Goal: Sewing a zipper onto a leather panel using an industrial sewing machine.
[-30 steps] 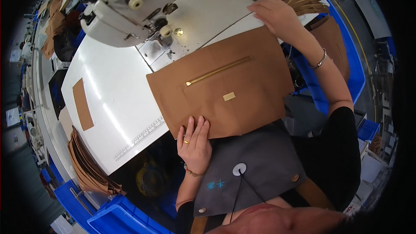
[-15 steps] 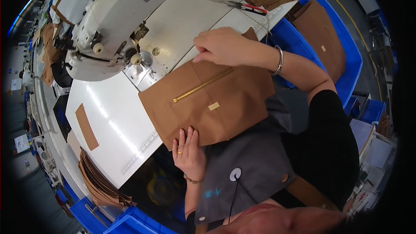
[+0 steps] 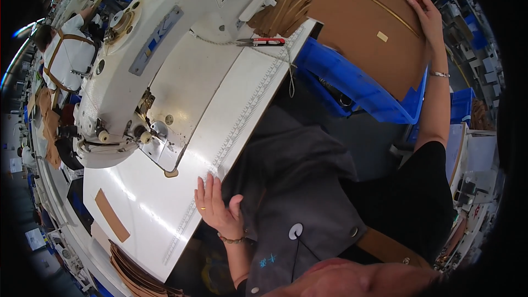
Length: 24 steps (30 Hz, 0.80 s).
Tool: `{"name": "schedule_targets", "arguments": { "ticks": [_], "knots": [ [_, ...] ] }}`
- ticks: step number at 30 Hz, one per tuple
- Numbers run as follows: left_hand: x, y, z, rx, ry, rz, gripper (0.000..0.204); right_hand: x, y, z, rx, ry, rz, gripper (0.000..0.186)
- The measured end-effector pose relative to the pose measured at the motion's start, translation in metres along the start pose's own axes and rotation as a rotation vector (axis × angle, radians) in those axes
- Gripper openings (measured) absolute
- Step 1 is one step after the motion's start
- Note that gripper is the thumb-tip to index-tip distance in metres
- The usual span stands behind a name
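At the upper right, my right hand (image 3: 430, 19) grips the upper right edge of a brown leather panel (image 3: 352, 33). A gold zipper (image 3: 391, 15) and a small pale rectangular label (image 3: 382, 36) show on its face. The panel lies over a blue plastic bin (image 3: 360, 80), hiding most of what is inside. My left hand (image 3: 217, 209) holds nothing, its fingers apart and resting at the front edge of the white sewing table (image 3: 148, 187). Beyond that hand stands the head of a white sewing machine (image 3: 124, 77).
Red-handled thread snips (image 3: 261, 42) lie on the table near a pile of brown strips (image 3: 283, 11). A brown leather strip (image 3: 112, 215) sits at the left, above stacked brown pieces (image 3: 135, 272). Another person (image 3: 69, 55) works at the upper left.
The brown panel has left the table in front of the machine and is now over the blue bin, carried right and away by my right hand. My left hand has come off the panel.
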<state>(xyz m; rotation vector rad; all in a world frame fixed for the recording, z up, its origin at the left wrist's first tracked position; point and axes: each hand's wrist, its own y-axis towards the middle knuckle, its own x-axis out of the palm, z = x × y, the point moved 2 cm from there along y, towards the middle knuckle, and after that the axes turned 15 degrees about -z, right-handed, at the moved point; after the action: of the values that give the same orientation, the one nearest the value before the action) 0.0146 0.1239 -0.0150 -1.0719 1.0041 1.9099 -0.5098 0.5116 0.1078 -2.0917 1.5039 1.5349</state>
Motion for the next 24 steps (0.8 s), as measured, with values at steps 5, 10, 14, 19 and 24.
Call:
{"name": "schedule_targets", "arguments": {
  "ticks": [5,10,14,19,24],
  "knots": [
    [0.003,0.004,-0.026,-0.141,0.015,0.005,0.047,0.058,-0.001,0.018,0.048,-0.185,-0.045,0.02],
    [0.009,0.009,-0.035,-0.211,0.111,-0.038,0.041,0.161,0.036,-0.056,-0.324,-0.318,-0.289,0.015],
    [0.006,0.007,-0.034,-0.236,0.166,-0.004,0.038,0.215,0.085,-0.093,-0.443,-0.302,-0.308,0.018],
    [0.011,0.011,-0.032,-0.259,0.187,0.002,0.038,0.254,0.109,-0.114,-0.509,-0.413,-0.469,0.024],
    [0.01,0.013,-0.026,-0.256,0.218,0.021,0.034,0.246,0.109,-0.111,-0.607,-0.395,-0.488,0.027]
  ]
}}
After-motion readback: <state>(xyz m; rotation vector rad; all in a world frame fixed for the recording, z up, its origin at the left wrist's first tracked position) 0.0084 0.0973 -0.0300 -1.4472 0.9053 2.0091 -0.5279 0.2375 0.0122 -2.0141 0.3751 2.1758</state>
